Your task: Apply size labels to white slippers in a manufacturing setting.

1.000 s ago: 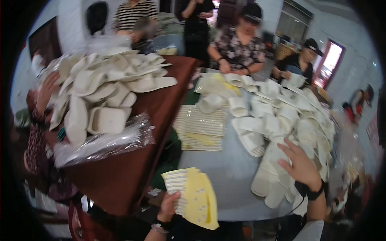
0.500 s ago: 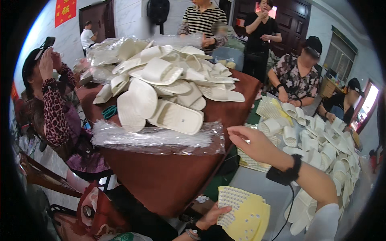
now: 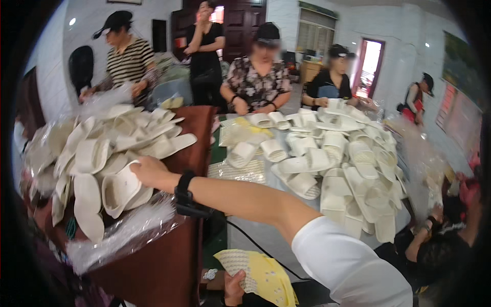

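the person's two hands are well apart. the left hand [image 3: 235, 289] is clamped on thin yellow paper sheets with rows of small pale stickers [image 3: 268, 279], low at the near edge of the smooth grey surface [image 3: 243, 235]. thumb and fingers pinch only the left side, presumably so the stickered face stays uncovered and turned up.

the right hand [image 3: 152, 174] reaches across to the left, its fingertips at the rim of a cream, open-toed moulded slipper [image 3: 120, 190] on the brown cloth-covered surface [image 3: 148, 276]. whether the grip is closed i cannot tell; the rim probably offers the easiest hold, since this slipper lies at the near side of its loose heap. a long bundle in clear, crinkled plastic [image 3: 125, 235] lies just in front of that heap, perhaps where the slippers leave room.

a second heap of white strapped slippers [image 3: 335, 192] sits on the grey surface, seemingly kept apart from the first by the gap between surfaces.
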`<state>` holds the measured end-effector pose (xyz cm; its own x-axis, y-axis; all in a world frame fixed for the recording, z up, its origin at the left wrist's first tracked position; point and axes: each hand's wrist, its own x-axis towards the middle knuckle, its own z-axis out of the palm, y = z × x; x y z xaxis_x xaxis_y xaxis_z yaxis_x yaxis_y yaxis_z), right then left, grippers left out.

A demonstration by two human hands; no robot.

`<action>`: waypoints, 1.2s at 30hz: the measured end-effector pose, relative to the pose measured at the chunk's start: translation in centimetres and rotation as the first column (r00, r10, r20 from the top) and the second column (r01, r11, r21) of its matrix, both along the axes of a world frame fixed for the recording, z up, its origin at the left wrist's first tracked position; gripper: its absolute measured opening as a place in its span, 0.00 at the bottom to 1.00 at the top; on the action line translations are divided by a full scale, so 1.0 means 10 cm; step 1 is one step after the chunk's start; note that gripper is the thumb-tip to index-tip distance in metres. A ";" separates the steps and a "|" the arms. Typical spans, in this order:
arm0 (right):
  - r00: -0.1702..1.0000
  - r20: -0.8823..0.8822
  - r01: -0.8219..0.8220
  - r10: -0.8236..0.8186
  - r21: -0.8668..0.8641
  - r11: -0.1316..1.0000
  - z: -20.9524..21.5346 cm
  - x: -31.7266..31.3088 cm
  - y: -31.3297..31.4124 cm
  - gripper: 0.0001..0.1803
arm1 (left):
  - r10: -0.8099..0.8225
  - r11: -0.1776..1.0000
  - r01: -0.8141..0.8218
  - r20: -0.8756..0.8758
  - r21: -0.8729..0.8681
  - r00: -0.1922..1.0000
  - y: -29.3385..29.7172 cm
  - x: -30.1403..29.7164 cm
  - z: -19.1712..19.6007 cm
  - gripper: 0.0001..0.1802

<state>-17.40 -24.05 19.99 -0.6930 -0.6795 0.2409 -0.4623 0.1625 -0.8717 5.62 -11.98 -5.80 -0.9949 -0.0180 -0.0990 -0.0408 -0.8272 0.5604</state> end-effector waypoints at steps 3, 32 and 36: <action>0.980 -0.144 0.131 -0.136 -0.048 0.990 0.27 0.07 0.27 0.19 | 0.006 1.000 -0.007 -0.017 -0.025 1.000 0.01 -0.01 -0.05 0.21; 0.839 0.450 0.542 -0.308 -0.636 0.549 0.46 1.63 3.73 0.22 | 0.154 0.976 -0.153 -0.006 -0.154 0.988 -0.16 0.09 -0.18 0.26; 0.745 0.556 0.657 -0.369 -0.516 0.549 0.09 1.86 4.05 0.22 | 0.217 0.904 -0.227 -0.067 -0.362 0.974 -0.07 0.10 -0.08 0.21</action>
